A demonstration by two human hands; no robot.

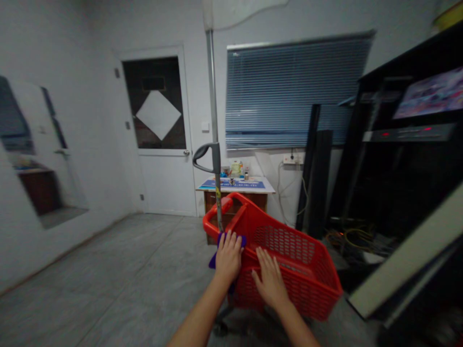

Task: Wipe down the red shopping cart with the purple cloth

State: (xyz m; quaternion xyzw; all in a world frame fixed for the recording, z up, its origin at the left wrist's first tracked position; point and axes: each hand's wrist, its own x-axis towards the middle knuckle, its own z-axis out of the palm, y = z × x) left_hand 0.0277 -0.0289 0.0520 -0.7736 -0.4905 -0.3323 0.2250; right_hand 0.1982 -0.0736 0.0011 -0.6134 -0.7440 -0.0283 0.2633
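A red plastic shopping cart (318,250) with a lattice basket stands before me at an angle. My left hand (229,255) lies over a purple cloth (213,261) at the cart's near left corner, below the handle. The fingers point forward and hold the cloth against the cart, and its edges stick out on both sides of the hand. My right hand (271,279) is at the near long rim of the basket with its fingers stretched out and thumb apart. Nothing shows in it. Whether its fingertips press on the rim, I cannot tell.
A metal pole (212,86) with a grey grip handle (207,158) rises behind the cart's handle. Beyond it are a small desk (269,185) with bottles, a white door (166,183) and window blinds (289,96). A dark rack (398,178), cables (356,238) and a leaning pale board (408,260) are at right.
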